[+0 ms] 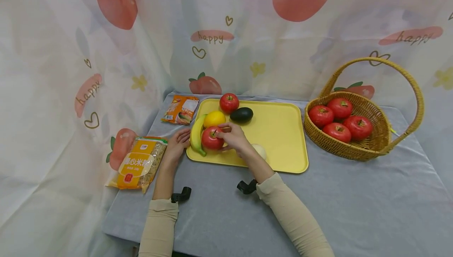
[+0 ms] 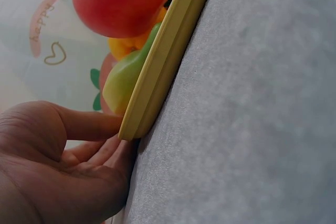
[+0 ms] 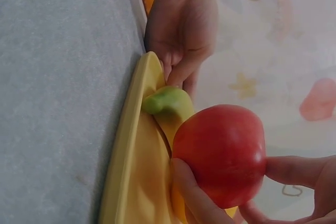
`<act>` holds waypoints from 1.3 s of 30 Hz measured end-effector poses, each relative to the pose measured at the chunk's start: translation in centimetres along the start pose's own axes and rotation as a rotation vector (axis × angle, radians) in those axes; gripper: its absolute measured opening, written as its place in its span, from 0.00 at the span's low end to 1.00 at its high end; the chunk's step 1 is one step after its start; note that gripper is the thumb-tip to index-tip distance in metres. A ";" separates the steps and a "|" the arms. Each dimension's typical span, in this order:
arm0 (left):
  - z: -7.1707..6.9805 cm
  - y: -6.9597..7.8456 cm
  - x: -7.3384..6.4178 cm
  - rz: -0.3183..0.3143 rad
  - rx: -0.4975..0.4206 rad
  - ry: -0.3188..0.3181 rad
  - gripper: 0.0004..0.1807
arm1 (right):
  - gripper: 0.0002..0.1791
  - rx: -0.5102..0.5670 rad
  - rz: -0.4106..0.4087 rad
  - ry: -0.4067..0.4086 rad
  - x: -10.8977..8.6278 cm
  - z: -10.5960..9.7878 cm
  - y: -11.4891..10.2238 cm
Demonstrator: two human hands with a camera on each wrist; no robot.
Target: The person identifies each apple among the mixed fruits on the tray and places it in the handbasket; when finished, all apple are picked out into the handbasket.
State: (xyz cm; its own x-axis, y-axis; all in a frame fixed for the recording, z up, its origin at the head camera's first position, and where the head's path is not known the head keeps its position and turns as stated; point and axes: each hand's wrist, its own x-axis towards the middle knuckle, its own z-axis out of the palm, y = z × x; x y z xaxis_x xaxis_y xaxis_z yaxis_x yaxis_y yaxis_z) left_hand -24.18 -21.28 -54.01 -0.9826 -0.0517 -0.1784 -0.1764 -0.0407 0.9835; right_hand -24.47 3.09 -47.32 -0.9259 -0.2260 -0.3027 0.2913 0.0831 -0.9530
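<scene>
My right hand [image 1: 233, 137] holds a red apple [image 1: 212, 138] between thumb and fingers over the left part of a yellow tray [image 1: 279, 131]. In the right wrist view the apple [image 3: 220, 153] is beside a banana [image 3: 170, 103]. At the tray's left edge my left hand [image 1: 177, 145] pinches the rim, thumb on top and fingers outside and below, as the left wrist view shows. On the tray a yellow lemon-like fruit [image 1: 214, 119], another red apple [image 1: 229, 103] and a dark avocado-like fruit [image 1: 242, 115] lie behind the held apple. My right forearm partly hides a pale round thing [image 1: 260, 151].
A wicker basket [image 1: 339, 150] with a tall handle and several red apples stands right of the tray. To the left lie an orange snack packet [image 1: 180, 110] and a larger grain bag [image 1: 139, 164]. Grey cloth [image 1: 212, 209] covers the table; a printed curtain hangs behind.
</scene>
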 end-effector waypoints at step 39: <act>0.1 0.2 -0.1 -0.026 0.000 0.008 0.30 | 0.25 0.034 -0.037 -0.007 -1.0 -1.8 -1.7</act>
State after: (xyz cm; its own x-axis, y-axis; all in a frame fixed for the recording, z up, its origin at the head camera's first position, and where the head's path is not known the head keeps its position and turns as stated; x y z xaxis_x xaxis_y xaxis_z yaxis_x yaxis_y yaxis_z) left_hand -24.14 -21.17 -53.76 -0.9771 -0.0583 -0.2045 -0.2022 -0.0425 0.9784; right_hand -24.50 4.96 -45.35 -0.9344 -0.2350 -0.2676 0.2653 0.0419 -0.9632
